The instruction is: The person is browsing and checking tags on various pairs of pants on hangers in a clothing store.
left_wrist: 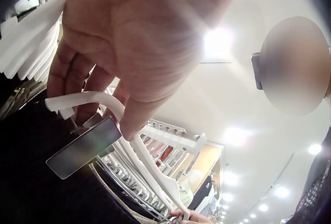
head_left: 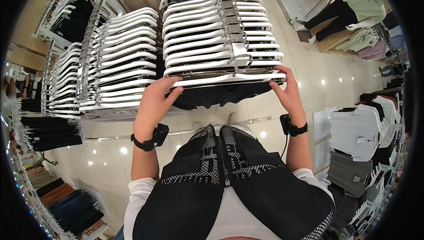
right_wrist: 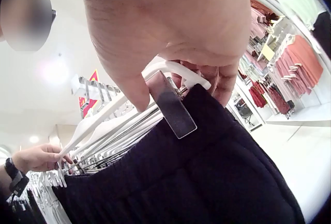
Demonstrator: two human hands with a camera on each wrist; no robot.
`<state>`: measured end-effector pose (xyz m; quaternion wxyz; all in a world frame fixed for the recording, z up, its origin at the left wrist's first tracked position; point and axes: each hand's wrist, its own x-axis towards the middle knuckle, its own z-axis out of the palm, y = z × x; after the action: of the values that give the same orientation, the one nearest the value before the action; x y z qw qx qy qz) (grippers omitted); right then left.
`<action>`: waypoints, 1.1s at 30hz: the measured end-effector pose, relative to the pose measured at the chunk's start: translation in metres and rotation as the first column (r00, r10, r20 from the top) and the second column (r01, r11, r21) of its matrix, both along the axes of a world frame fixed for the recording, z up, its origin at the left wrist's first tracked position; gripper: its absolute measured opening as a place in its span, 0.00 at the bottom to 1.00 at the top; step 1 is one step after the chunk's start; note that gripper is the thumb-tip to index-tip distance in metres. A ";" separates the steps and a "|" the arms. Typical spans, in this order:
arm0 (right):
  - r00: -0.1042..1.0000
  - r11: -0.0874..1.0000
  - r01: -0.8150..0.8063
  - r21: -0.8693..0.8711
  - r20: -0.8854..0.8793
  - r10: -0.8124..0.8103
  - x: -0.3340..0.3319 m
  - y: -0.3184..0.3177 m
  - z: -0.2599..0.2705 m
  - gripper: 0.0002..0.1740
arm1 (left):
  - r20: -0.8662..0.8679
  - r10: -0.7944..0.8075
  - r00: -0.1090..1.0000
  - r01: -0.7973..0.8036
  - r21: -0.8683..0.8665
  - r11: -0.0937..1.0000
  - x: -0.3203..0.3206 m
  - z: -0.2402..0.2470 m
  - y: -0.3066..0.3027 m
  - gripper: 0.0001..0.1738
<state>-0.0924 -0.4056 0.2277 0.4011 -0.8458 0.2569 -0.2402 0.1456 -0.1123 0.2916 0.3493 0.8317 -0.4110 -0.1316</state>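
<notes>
Across the front of the middle rack lies a white hanger (head_left: 225,79) with a clip near each end. My left hand (head_left: 154,100) pinches its left end, thumb on the near side and fingers behind. At the other end my right hand (head_left: 287,90) grips in the same way. A black garment with a gathered waistband (right_wrist: 181,177) hangs from the hanger. In the left wrist view a shiny grey clip (left_wrist: 83,149) sits just below the fingers. The matching clip (right_wrist: 173,110) shows under the thumb in the right wrist view.
Behind the held hanger, a row of white hangers (head_left: 221,32) fills a metal rail (head_left: 227,8). Another hanger row (head_left: 126,50) stands close on the left. Mannequins (head_left: 349,12) are at the back right, and white shirts (head_left: 355,129) hang at the right.
</notes>
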 end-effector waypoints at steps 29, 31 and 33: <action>0.935 0.928 0.355 -0.111 0.039 -0.353 0.001 0.048 -0.001 0.24 | 0.250 -0.214 0.944 0.223 -0.009 0.975 0.016 -0.016 0.017 0.17; 0.935 0.934 0.353 -0.045 0.042 -0.351 0.002 0.042 -0.002 0.21 | 0.240 -0.188 0.952 0.198 -0.019 0.980 0.012 -0.011 0.016 0.16; 0.936 0.937 0.349 -0.012 0.055 -0.348 0.002 0.037 0.001 0.17 | 0.204 -0.143 0.968 0.154 -0.037 0.987 0.009 -0.010 0.013 0.15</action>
<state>-0.0908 -0.3685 0.2287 0.3498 -0.7847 0.3893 -0.3322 0.1544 -0.0995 0.2816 0.3168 0.7981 -0.5087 -0.0621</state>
